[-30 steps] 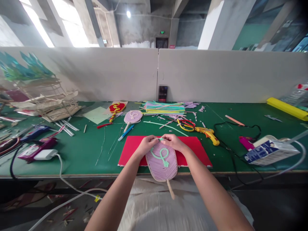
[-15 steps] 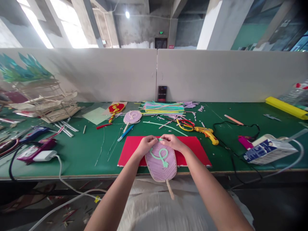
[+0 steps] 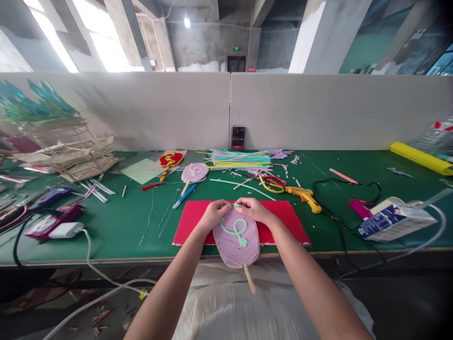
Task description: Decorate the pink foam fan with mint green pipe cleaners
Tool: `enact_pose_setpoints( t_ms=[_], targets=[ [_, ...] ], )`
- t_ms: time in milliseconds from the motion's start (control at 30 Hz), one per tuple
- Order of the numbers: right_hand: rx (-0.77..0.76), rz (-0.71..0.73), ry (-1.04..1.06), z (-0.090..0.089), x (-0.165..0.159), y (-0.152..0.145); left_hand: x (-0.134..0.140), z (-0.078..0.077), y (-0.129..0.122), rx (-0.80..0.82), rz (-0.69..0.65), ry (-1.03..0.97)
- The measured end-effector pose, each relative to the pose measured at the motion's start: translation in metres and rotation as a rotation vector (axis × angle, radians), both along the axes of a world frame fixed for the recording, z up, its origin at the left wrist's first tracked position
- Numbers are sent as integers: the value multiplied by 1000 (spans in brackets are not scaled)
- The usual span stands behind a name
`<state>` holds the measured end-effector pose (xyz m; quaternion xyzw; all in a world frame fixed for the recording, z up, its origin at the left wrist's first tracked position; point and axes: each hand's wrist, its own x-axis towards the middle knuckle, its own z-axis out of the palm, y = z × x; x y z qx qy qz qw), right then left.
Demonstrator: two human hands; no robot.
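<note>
Green sign [image 3: 236,48], red sign [image 3: 251,69], carton print [image 3: 381,222], all illegible

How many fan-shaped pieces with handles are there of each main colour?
Lilac: 2 (the held lilac fan and the lilac fan lying on the table, the latter pale-patterned)
Red with yellow: 1 (the red fan)
Total: 3
</note>
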<state>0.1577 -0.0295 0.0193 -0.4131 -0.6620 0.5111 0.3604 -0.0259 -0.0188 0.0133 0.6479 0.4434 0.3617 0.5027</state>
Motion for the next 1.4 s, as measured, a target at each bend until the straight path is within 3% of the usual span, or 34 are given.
enact_pose_setpoints(
  t_ms=[533, 1100, 1400],
  targets=[
    [1, -60, 39, 1, 0, 1, 0, 7, -3, -24, -32, -42],
    [-8, -63, 46, 3, 1, 0, -2, 1, -1, 41, -100, 39],
    [-33, -60, 66, 4, 1, 0, -1, 4, -2, 29, -71, 33]
  ],
)
